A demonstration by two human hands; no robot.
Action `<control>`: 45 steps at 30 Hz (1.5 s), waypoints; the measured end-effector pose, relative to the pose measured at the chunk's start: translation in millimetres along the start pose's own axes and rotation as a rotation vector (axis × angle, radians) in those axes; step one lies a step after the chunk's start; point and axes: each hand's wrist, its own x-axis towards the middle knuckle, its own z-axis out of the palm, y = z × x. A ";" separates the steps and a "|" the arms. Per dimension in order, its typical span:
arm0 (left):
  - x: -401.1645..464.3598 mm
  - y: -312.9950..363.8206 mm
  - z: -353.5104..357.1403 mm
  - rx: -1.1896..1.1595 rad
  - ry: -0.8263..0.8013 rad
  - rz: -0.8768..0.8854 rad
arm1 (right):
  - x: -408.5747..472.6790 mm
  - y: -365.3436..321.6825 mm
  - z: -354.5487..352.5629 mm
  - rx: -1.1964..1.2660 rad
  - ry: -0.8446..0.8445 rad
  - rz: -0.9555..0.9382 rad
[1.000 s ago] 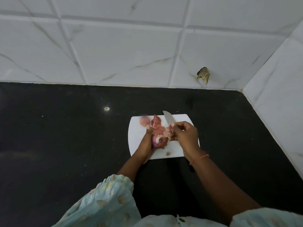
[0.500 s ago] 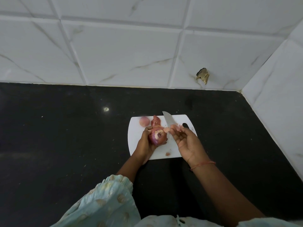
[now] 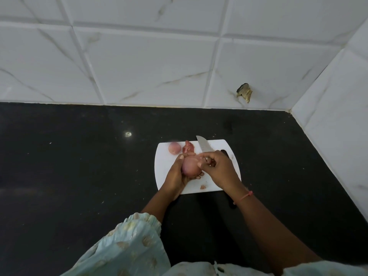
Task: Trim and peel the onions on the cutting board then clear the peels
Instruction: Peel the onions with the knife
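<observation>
A white cutting board (image 3: 165, 166) lies on the black counter. Above its middle my left hand (image 3: 176, 172) grips a pinkish onion (image 3: 190, 168) from the left and below. My right hand (image 3: 217, 166) is at the onion's right side, fingers curled with their tips on its skin. A second peeled onion (image 3: 174, 148) sits at the board's far left corner. Reddish peels (image 3: 188, 147) lie beside it. A knife (image 3: 204, 146) rests on the board behind my right hand, blade pointing away, handle mostly hidden. A small scrap (image 3: 203, 187) lies near the board's front edge.
The black counter (image 3: 79, 156) stretches wide to the left and in front of the board. White tiled walls (image 3: 139, 66) close off the back and the right side. A chipped hole (image 3: 244, 92) shows in the back wall.
My left hand has turned the onion so its smooth side faces up. My right hand has come back from the peel pile to the onion's right side.
</observation>
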 end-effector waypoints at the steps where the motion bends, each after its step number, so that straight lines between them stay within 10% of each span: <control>1: -0.8 0.7 1.2 0.009 0.005 0.004 | -0.2 -0.5 0.3 -0.072 0.017 -0.034; 22: -0.1 -4.6 0.5 0.083 0.062 0.021 | 1.2 22.6 -6.2 -0.412 -0.135 -0.356; 27: -0.1 -5.2 0.3 -0.025 0.047 0.006 | -9.1 14.2 -0.6 -0.072 -0.059 -0.200; 35: 4.1 -4.4 -2.2 -0.155 0.031 -0.057 | -11.0 19.3 16.5 -0.185 0.164 -0.221; 45: 5.4 -7.0 -5.9 -0.078 0.025 -0.041 | -20.7 27.9 13.5 -0.119 -0.199 -0.296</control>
